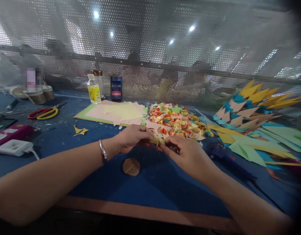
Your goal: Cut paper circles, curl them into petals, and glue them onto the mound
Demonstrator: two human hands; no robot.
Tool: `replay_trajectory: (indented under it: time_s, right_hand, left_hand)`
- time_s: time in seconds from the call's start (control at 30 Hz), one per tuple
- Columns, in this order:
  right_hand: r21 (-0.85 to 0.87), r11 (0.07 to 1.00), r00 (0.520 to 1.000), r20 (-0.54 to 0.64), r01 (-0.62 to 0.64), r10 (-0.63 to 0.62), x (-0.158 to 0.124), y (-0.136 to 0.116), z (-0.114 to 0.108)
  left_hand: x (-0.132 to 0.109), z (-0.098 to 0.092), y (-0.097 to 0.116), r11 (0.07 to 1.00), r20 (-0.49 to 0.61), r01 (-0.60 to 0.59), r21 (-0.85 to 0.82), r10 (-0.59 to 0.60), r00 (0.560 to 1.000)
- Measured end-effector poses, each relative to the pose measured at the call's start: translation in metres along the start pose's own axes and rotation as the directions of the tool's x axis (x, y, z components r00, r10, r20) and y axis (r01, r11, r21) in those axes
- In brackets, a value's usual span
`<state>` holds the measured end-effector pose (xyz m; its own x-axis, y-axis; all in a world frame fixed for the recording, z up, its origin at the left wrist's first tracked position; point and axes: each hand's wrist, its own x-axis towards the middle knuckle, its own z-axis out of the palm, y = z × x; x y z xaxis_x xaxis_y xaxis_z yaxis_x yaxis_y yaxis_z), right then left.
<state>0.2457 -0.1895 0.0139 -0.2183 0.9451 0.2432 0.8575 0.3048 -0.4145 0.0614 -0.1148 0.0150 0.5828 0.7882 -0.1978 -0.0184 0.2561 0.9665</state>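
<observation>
My left hand (pixel 132 137) and my right hand (pixel 183 153) meet over the blue table (pixel 150 182), both pinched on a small yellow folded paper piece (pixel 156 140) held between their fingertips. A silver bangle sits on my left wrist. Just beyond the hands lies a heap of small folded coloured paper pieces (pixel 177 122). A round brown cardboard disc (pixel 131 166) lies on the table below my left hand.
Flat pink, yellow and green paper sheets (pixel 116 112) lie behind the hands. Pointed folded papers (pixel 253 127) pile up at right, a blue glue gun (pixel 220 153) beside my right hand. Scissors (pixel 44 113), a glue bottle (pixel 94 89), tape rolls (pixel 39 94) and a power strip (pixel 14 147) sit left. A perforated screen stands behind.
</observation>
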Motion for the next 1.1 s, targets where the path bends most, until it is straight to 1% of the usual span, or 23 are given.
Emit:
replay_trajectory:
  time_s: [0.13, 0.23, 0.33, 0.5, 0.7, 0.87, 1.1]
  right_hand:
    - [0.112, 0.994, 1.0, -0.002, -0.018, 0.018, -0.001, 0.001, -0.001]
    - [0.144, 0.989, 1.0, -0.017, -0.022, 0.025, -0.002, 0.002, -0.002]
    - [0.135, 0.991, 1.0, -0.021, -0.013, 0.016, -0.003, 0.003, -0.001]
    - [0.184, 0.983, 1.0, 0.013, -0.019, 0.017, -0.003, 0.005, 0.005]
    - [0.208, 0.978, 0.999, 0.04, -0.019, 0.011, -0.004, 0.005, 0.009]
    - [0.222, 0.975, 0.999, 0.041, -0.011, 0.002, -0.005, 0.008, 0.006]
    - [0.347, 0.934, 0.993, 0.11, -0.083, 0.048, -0.006, 0.011, 0.009]
  left_hand:
    - [0.0, -0.001, 0.0, 0.998, 0.054, 0.017, -0.062, -0.014, 0.998]
    - [-0.001, -0.001, -0.002, 1.0, 0.117, 0.012, -0.014, -0.011, 0.993]
    - [-0.001, 0.0, -0.005, 0.998, 0.164, -0.015, 0.065, 0.005, 0.986]
    - [0.001, 0.0, -0.011, 0.983, 0.177, -0.07, 0.169, 0.04, 0.983]
    - [0.003, -0.001, -0.012, 0.945, 0.192, -0.096, 0.312, 0.036, 0.981]
    - [0.004, -0.002, -0.012, 0.924, 0.215, -0.123, 0.362, 0.045, 0.976]
    - [0.005, -0.001, -0.01, 0.901, 0.214, -0.156, 0.405, 0.073, 0.974]
